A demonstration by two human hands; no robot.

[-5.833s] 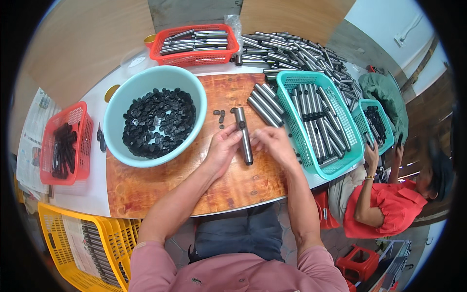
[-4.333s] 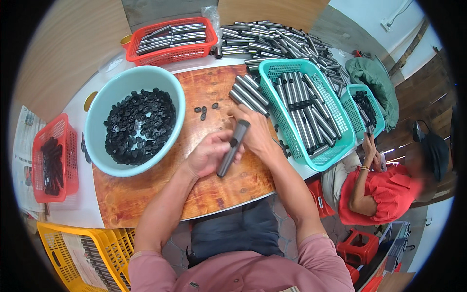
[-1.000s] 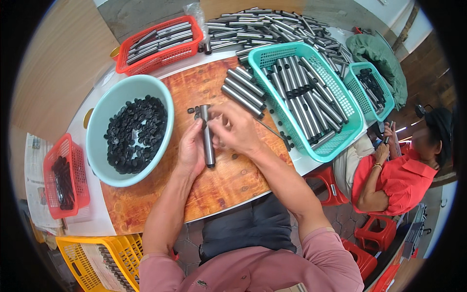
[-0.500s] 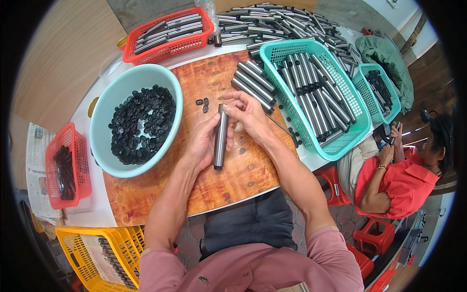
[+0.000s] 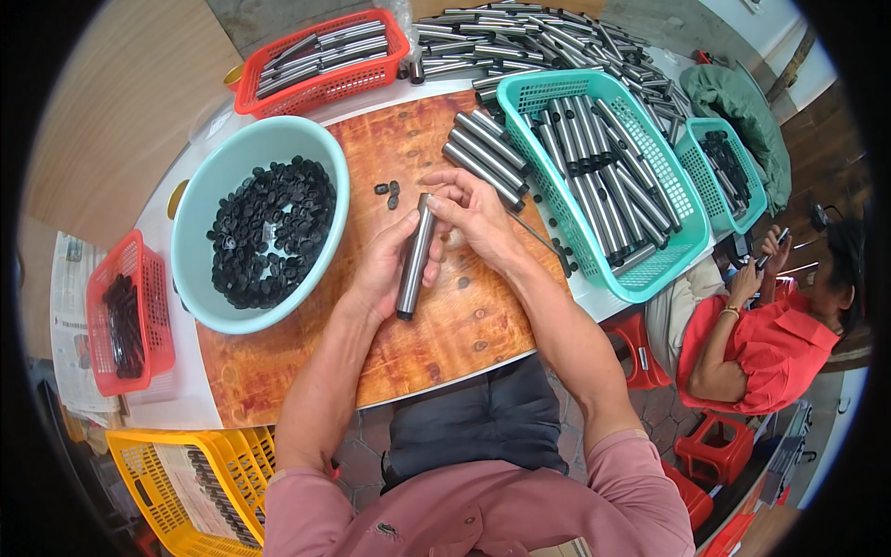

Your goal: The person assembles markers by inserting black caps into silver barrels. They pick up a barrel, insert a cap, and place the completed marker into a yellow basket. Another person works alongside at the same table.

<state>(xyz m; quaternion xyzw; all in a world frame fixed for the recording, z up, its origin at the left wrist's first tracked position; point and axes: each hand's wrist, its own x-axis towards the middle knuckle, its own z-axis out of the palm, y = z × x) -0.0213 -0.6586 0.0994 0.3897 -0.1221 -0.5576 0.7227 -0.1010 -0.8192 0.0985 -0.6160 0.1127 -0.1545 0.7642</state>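
Note:
Over the wooden board I hold a shiny metal tube, tilted, its black end pointing down toward me. My left hand wraps round its middle, with the thumb along the side. At the upper end my right hand closes its thumb and fingers on the tube; whether a small part sits between them is hidden. Several small black plugs lie on the board just beyond my hands. To the left stands a light-blue basin with many black plugs in it.
Several metal tubes lie beside a teal basket of tubes, and a large pile lies behind. Red baskets stand at the back and left, yellow crates lower left. A co-worker in red sits at the right.
The tube's lower end has swung slightly left, so it tilts more. Both hands keep their grip. The co-worker's hands have risen a little.

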